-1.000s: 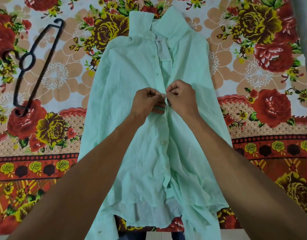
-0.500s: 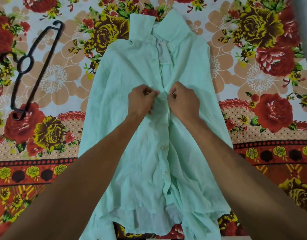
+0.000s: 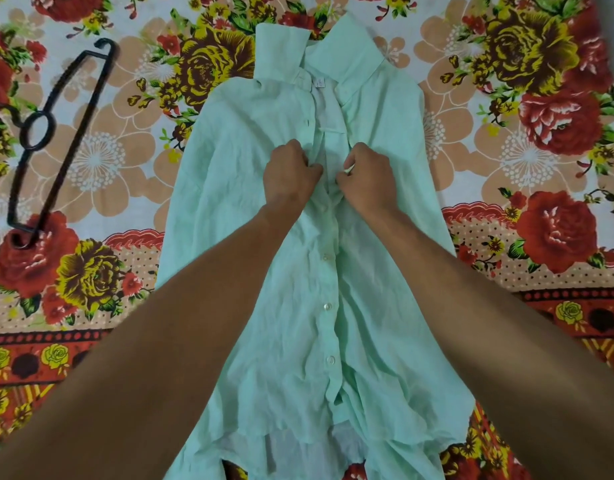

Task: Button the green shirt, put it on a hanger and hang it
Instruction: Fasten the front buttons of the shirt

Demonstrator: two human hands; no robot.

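Hands were both fisted on the shirt (image 3: 264,237) placket: left hand (image 3: 290,173) pinched one front edge, right hand (image 3: 367,174) pinched the other, a narrow gap between. Shirt lay flat mid-bedsheet (image 3: 506,168), collar toward far edge, lower buttons done. Hanger (image 3: 56,143) lay apart near left edge.

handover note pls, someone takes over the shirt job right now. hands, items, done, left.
Left hand: closed on the shirt's left front edge at chest height.
Right hand: pinching the opposite front edge.
Green shirt: flat, collar away from you, on the floral sheet.
Hanger: lying on the sheet left of the shirt, untouched.
Done: lower buttons fastened.
Left: the chest button in hand, upper front still open, then hanger and hanging.
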